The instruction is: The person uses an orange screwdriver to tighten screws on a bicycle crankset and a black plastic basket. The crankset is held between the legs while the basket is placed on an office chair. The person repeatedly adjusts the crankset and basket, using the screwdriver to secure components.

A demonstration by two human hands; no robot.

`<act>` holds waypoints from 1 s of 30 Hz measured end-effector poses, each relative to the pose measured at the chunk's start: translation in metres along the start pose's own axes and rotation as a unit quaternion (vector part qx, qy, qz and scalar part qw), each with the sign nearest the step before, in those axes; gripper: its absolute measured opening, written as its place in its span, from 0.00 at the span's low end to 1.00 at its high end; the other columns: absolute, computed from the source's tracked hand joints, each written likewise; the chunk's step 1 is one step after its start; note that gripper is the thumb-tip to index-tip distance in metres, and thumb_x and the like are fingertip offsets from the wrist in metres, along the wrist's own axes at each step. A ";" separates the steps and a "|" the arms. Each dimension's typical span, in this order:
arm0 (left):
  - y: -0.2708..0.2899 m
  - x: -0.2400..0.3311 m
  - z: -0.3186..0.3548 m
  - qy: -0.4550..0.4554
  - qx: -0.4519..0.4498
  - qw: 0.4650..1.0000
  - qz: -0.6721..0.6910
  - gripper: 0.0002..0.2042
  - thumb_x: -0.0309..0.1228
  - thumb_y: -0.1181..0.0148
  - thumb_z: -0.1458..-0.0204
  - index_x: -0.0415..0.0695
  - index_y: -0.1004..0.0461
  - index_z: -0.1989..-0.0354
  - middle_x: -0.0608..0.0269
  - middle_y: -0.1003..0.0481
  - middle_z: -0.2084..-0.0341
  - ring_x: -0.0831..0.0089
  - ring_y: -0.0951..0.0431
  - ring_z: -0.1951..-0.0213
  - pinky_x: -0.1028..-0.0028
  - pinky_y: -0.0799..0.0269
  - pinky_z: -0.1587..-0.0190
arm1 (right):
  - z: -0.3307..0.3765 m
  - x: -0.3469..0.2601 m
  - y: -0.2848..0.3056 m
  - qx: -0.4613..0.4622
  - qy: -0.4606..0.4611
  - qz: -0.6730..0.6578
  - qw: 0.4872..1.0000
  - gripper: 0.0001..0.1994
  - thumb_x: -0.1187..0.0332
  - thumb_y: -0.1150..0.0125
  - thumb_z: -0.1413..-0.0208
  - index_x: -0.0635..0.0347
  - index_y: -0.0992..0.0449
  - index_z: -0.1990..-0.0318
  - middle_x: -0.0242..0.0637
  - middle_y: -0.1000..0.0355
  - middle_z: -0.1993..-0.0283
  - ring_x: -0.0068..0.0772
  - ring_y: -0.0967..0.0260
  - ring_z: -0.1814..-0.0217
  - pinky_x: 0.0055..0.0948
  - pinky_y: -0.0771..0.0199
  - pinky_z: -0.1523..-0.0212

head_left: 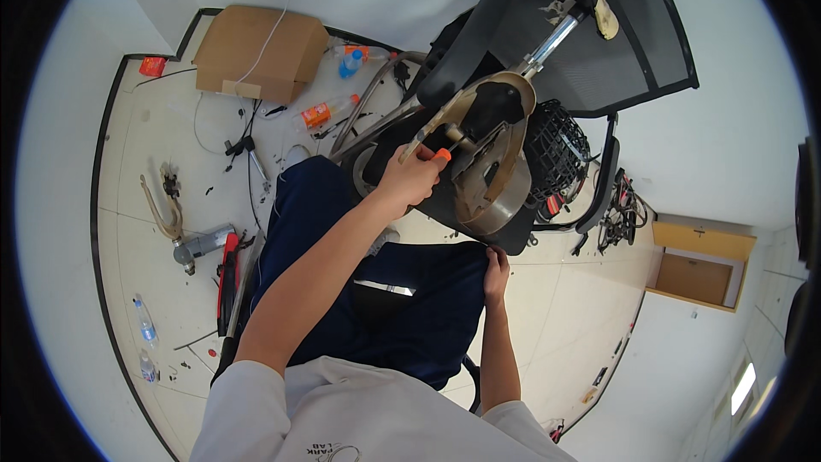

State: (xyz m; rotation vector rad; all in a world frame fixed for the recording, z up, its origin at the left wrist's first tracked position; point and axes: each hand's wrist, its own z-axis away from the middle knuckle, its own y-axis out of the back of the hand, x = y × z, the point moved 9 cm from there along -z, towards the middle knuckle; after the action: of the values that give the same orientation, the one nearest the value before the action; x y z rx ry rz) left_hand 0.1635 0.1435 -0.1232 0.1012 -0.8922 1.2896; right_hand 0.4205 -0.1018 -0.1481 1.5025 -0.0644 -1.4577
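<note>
A black office chair (599, 43) lies tipped over in front of me, its underside facing up. A tan metal mechanism plate (496, 180) and a shiny gas cylinder (552, 38) stick out of the seat base. My left hand (412, 178) is shut on a tool with an orange handle (441, 154), its tip held against the mechanism. My right hand (495, 272) grips the lower edge of the black seat (445, 214). My dark blue trousers (402, 316) fill the space below the chair.
On the floor to the left are a cardboard box (256, 51), an orange-labelled bottle (329, 111), a blue-capped bottle (351, 62), a loose chair part with a grey cylinder (201, 244), a red tool (228, 272) and water bottles (145, 325). Tangled cables (626, 205) and a wooden box (697, 267) are on the right.
</note>
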 end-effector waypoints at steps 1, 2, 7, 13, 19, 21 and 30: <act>0.000 -0.002 -0.002 0.000 0.001 1.000 0.004 0.13 0.38 0.43 0.42 0.46 0.36 0.54 0.65 0.34 0.74 0.80 0.39 0.82 0.81 0.49 0.85 | 0.000 0.001 0.000 0.000 0.000 0.002 1.000 0.17 0.64 0.45 0.40 0.70 0.26 0.52 0.43 0.25 0.56 0.32 0.31 0.51 0.26 0.35 0.46; -0.004 -0.005 -0.005 0.003 -0.025 0.999 0.041 0.13 0.36 0.43 0.42 0.45 0.35 0.55 0.65 0.34 0.73 0.81 0.40 0.83 0.81 0.50 0.85 | 0.000 0.001 0.000 0.001 0.000 0.005 1.000 0.17 0.64 0.46 0.40 0.70 0.26 0.52 0.43 0.25 0.56 0.32 0.31 0.51 0.26 0.35 0.46; -0.012 -0.021 -0.012 0.089 -0.114 0.946 0.291 0.09 0.31 0.44 0.42 0.42 0.33 0.58 0.64 0.33 0.73 0.85 0.45 0.86 0.85 0.54 0.89 | 0.001 0.002 0.001 0.000 -0.002 0.005 1.000 0.17 0.64 0.46 0.40 0.70 0.26 0.52 0.44 0.25 0.56 0.32 0.31 0.51 0.26 0.35 0.46; -0.015 -0.033 -0.017 0.090 -0.151 0.919 0.353 0.08 0.27 0.42 0.47 0.36 0.30 0.62 0.59 0.31 0.73 0.81 0.41 0.85 0.82 0.52 0.88 | 0.001 0.002 0.001 -0.002 -0.003 0.002 1.000 0.16 0.65 0.46 0.40 0.70 0.26 0.52 0.43 0.25 0.55 0.31 0.31 0.51 0.26 0.35 0.46; 0.013 0.008 0.000 -0.174 0.092 0.978 -0.067 0.18 0.29 0.36 0.54 0.35 0.29 0.56 0.54 0.27 0.66 0.68 0.24 0.73 0.72 0.27 0.70 | 0.001 0.003 0.006 0.004 -0.012 0.010 1.000 0.17 0.65 0.46 0.40 0.71 0.26 0.51 0.43 0.25 0.54 0.31 0.31 0.51 0.26 0.35 0.46; 0.011 0.030 0.029 -0.364 0.152 0.899 -0.192 0.19 0.26 0.35 0.57 0.35 0.30 0.56 0.52 0.27 0.64 0.62 0.23 0.68 0.70 0.26 0.66 | 0.000 0.004 0.006 0.002 -0.009 0.007 1.000 0.17 0.65 0.46 0.40 0.71 0.26 0.51 0.43 0.25 0.54 0.31 0.31 0.51 0.26 0.35 0.45; 0.018 0.000 0.034 -0.216 0.054 0.972 -0.076 0.16 0.30 0.41 0.43 0.36 0.34 0.50 0.49 0.25 0.75 0.66 0.20 0.77 0.73 0.27 0.73 | 0.000 0.006 0.005 0.001 -0.009 0.003 1.000 0.17 0.65 0.46 0.40 0.71 0.26 0.51 0.44 0.25 0.54 0.32 0.31 0.51 0.26 0.35 0.45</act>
State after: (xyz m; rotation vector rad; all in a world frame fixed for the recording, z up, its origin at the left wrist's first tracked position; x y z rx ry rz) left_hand 0.1312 0.1317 -0.1074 0.5437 -1.1571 1.1904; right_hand 0.4256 -0.1082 -0.1490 1.4899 -0.0793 -1.4668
